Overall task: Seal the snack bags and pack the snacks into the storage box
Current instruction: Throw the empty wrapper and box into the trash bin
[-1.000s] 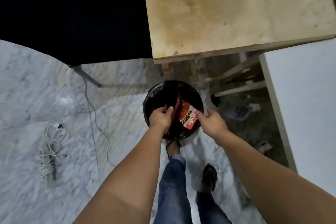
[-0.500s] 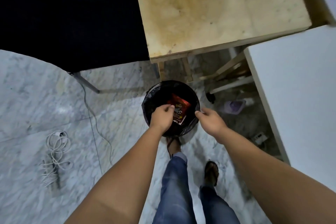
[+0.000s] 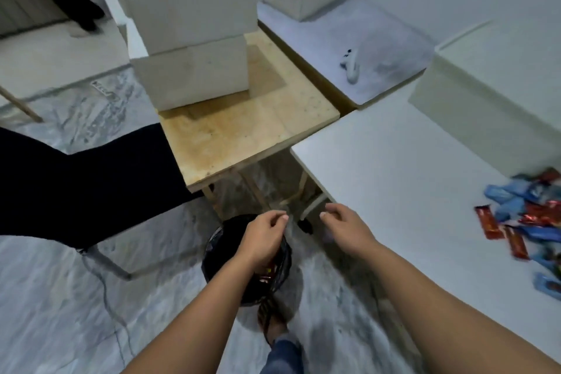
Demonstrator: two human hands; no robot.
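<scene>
A pile of red and blue snack packets [image 3: 529, 218] lies at the right edge of the white table [image 3: 403, 167]. A white storage box [image 3: 491, 106] stands behind it on the same table. Below me on the floor sits a black bin [image 3: 226, 255] with a red wrapper [image 3: 267, 275] inside. My left hand [image 3: 262, 237] hovers over the bin with loosely curled fingers and holds nothing. Slightly to the right of the bin, near the table's corner, my right hand [image 3: 344, 229] hangs relaxed and holds nothing.
A wooden table [image 3: 243, 130] carries stacked white foam blocks [image 3: 188, 24]. A black chair [image 3: 76, 185] stands left of the bin. A lower white surface [image 3: 343, 48] holds a small white device [image 3: 350, 66]. My foot [image 3: 271, 320] is on the marble floor.
The red wrapper has left my hands and lies in the bin. Both hands have lifted off the bin rim. My view has swung up and right, showing the white table and snacks.
</scene>
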